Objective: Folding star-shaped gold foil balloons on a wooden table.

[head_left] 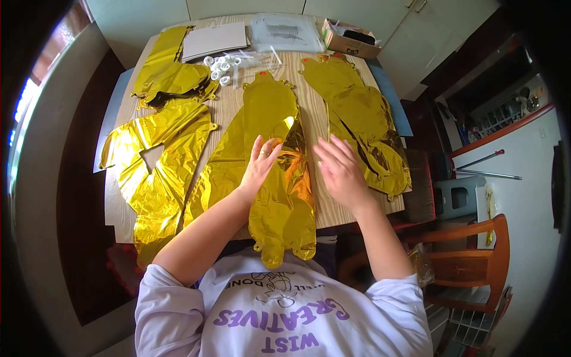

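The left hand [260, 165] lies flat, fingers spread wide, pressing on the long gold foil balloon [279, 178] at the middle of the wooden table [229, 107]. The right hand [340, 169] hovers just beside it, open and slightly cupped over the balloon's right edge; motion blur makes it hard to say whether its fingertips touch the foil, and it appears to hold nothing. The balloon runs from the far middle of the table toward the person, its lower end hanging over the near edge. It looks flat and uninflated, and where the hands meet, the foil is creased and shows an orange sheen.

To the left lies a second flat gold balloon [156, 172], draped over the table's near-left corner. Farther off is a heap of folded gold foil [169, 80], and to the right another pile of flat gold pieces [363, 128]. As far as can be judged, every balloon in view is deflated, so smoothing and sorting seem under way with no filling done.

At the far edge sit small white plastic rings [220, 66], a grey card sheet [214, 40], a clear plastic bag [285, 31] and a cardboard box [351, 41]; the box's contents are too small to tell. A wooden chair [476, 262] stands at right, partly cut off.
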